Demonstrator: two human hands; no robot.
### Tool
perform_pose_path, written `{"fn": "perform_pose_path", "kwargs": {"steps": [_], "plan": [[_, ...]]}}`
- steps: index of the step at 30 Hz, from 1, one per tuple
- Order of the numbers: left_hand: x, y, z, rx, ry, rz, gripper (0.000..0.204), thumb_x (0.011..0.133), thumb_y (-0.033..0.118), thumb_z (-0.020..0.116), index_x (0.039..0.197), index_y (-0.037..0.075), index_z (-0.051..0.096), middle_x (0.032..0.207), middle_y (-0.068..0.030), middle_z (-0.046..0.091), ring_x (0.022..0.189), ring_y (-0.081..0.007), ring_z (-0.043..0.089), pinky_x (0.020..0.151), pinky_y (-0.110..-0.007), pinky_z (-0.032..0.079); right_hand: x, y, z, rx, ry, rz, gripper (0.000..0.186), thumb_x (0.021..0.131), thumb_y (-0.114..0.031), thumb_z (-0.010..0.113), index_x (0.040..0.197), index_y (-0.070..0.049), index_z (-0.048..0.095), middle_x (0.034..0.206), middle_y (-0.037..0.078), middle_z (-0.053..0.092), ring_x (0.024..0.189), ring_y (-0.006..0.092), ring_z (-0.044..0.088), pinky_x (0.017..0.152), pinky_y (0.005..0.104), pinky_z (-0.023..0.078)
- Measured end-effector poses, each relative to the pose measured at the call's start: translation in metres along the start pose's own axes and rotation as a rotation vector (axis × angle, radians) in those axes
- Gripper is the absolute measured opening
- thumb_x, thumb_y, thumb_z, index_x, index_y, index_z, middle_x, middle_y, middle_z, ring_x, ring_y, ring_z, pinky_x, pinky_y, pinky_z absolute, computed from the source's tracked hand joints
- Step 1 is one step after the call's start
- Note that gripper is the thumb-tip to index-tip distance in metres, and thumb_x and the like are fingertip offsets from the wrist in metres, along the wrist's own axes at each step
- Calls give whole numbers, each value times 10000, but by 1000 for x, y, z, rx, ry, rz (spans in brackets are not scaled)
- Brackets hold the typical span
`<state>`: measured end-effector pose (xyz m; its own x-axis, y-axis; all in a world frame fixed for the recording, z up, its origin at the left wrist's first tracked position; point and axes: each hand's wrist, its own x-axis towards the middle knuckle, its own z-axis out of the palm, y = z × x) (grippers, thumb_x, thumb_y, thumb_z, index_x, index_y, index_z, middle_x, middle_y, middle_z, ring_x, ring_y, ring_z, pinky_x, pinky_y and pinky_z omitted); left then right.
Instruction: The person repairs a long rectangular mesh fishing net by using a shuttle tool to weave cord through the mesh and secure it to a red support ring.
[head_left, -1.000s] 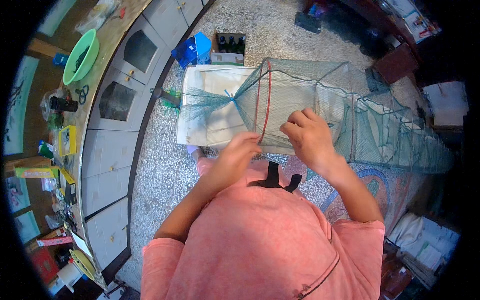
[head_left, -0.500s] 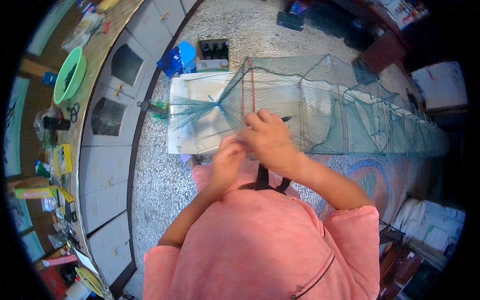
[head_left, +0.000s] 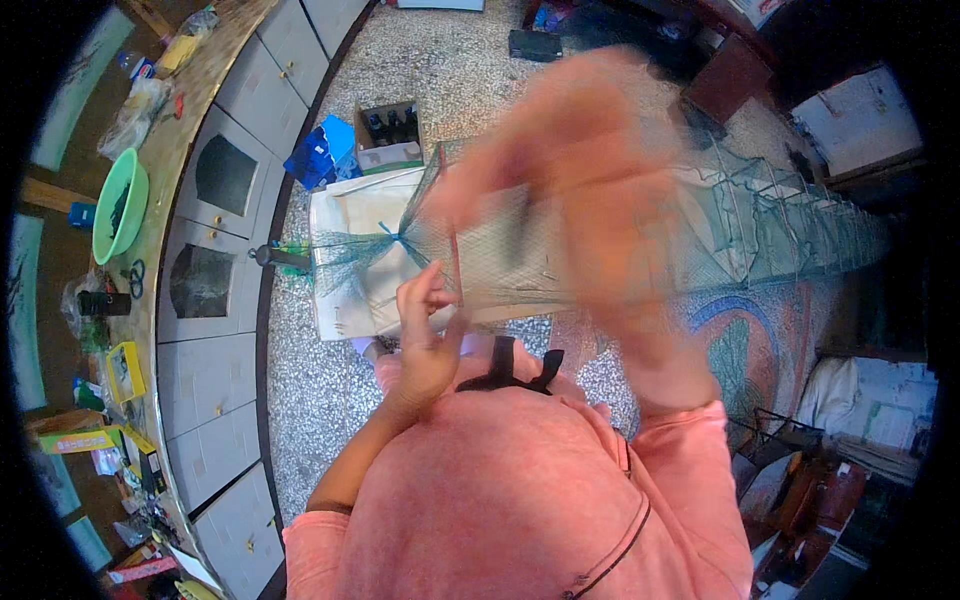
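Observation:
A long green mesh fish trap [head_left: 515, 225] with hoop frames and a red-wrapped hoop [head_left: 452, 240] stretches to the right across a pale board [head_left: 345, 310]. Its left end is gathered and tied with a blue cord [head_left: 394, 234]. My left hand [head_left: 425, 330] is at the near lower corner of the red hoop, its fingers curled on the mesh edge. Raised over the middle of the trap and close to the camera, my right hand [head_left: 590, 170] is smeared by motion. Whatever it holds, if anything, cannot be made out.
Beyond the board stand a cardboard box of dark bottles [head_left: 392, 140] and a blue carton [head_left: 322, 155]. A dark-handled object [head_left: 275, 257] lies by the tied end. Left runs a cabinet counter with a green basin [head_left: 120, 205] and clutter. Furniture lines the right.
My right hand has swung up and away from my left hand, toward the camera. My left hand has shifted slightly left beside the red hoop. The whole view has shifted a little.

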<state>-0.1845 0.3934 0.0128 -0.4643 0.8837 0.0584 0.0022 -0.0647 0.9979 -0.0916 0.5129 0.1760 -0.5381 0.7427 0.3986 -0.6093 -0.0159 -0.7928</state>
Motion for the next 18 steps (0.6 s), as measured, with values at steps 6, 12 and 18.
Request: {"fn": "perform_pose_path", "kwargs": {"steps": [6,12,18], "plan": [[15,7,-3,260,-196,256,212,764,69,651,975,68,635,1071,-85,421,936,-180,457,851,-289,363,-33,-199,-90,-294,98,-600,88,846,-9,397,860,14,480,703,64,413,556,121,379,483,206,306],[34,1,-18,106,-212,143,40,819,50,587,848,37,610,943,-74,482,875,-162,487,765,-246,389,-86,-136,-134,-673,786,-381,217,934,-235,457,784,-78,458,676,15,419,615,137,436,547,262,377],[39,1,-20,292,-312,286,69,815,78,565,780,19,556,920,-88,472,876,-176,468,767,-277,383,-237,2,-229,-775,1376,187,286,923,-263,441,765,-37,519,711,70,528,664,174,497,590,327,419]]}}
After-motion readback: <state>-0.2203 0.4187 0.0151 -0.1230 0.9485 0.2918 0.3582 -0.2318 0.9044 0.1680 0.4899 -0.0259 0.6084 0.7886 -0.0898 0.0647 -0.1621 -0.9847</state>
